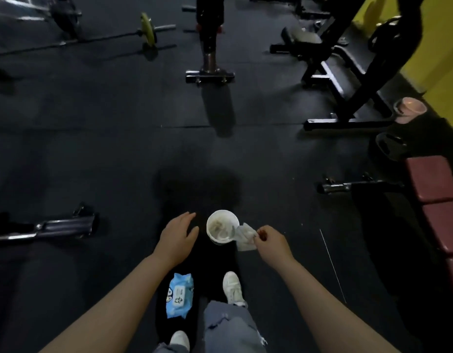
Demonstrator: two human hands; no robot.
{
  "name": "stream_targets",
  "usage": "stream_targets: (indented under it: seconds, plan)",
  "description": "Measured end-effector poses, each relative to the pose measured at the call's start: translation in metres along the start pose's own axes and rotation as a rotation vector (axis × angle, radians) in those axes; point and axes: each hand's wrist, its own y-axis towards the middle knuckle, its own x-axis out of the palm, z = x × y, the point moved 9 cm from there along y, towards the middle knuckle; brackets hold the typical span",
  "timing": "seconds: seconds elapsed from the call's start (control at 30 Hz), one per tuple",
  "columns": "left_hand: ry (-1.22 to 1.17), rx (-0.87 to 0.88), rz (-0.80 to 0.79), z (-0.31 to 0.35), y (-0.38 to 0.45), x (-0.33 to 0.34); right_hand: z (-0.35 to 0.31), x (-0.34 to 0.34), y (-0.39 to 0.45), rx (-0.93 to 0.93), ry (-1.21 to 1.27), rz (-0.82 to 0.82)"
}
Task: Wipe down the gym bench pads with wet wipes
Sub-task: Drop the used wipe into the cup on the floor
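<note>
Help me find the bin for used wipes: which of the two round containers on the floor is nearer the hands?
The white bucket between the hands, wipes already inside; the pink container sits far off by the yellow wall.

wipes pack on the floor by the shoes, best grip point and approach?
Grip the wipes pack across its long side edges, coming straight down from above. It lies flat on the floor, label flap up, so only the top and edges are reachable. The open left hand is nearer; the right hand is pinching a used wipe.
</note>
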Motion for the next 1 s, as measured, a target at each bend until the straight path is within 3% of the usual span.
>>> stream_targets:
  seconds: [0.33,0.63,0.83,1.0]
  plan:
    - [-0.103,-0.284,0.073,-0.027,0.073,0.025,-0.019,0.047,0.173,-0.025,-0.262,-0.362]
    - [-0.185,-0.439,0.131,-0.086,0.072,0.032,-0.026,0.076,0.216,-0.063,-0.394,-0.432]
    - [-0.247,-0.6,0.134,-0.159,0.036,0.066,-0.025,0.15,0.216,-0.073,-0.444,-0.525]
    - [-0.317,-0.723,0.113,-0.238,0.01,0.121,-0.009,0.251,0.216,-0.096,-0.436,-0.593]
